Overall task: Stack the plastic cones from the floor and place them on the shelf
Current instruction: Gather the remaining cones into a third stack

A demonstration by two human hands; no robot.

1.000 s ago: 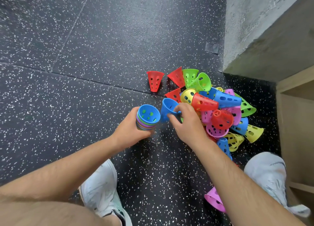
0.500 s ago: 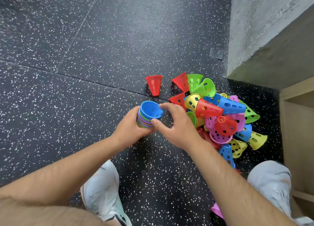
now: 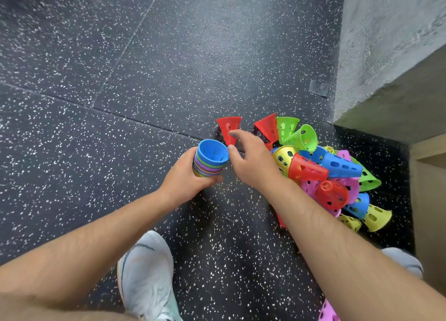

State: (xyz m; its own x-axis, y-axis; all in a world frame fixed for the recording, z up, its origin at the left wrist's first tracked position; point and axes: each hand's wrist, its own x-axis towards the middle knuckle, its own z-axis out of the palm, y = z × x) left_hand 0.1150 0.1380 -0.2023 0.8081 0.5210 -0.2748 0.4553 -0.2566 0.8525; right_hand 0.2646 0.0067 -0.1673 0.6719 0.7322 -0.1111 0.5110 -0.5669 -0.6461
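Blue-topped cone stack [image 3: 210,161] was clasped in left grip [image 3: 185,178] above floor [image 3: 108,156]; right grip [image 3: 251,162] released, fingers spread at lone red cone [image 3: 228,126], beside cone pile [image 3: 306,169].

Left hand [image 3: 185,175] curled, right hand [image 3: 251,161] fingers loosely spread.

In my left hand [image 3: 185,175] sits a nested stack of cones [image 3: 210,162], blue on top, mouth up. One red cone [image 3: 228,127] sits on the floor [image 3: 144,103] near the jumbled, many-coloured pile [image 3: 325,173].
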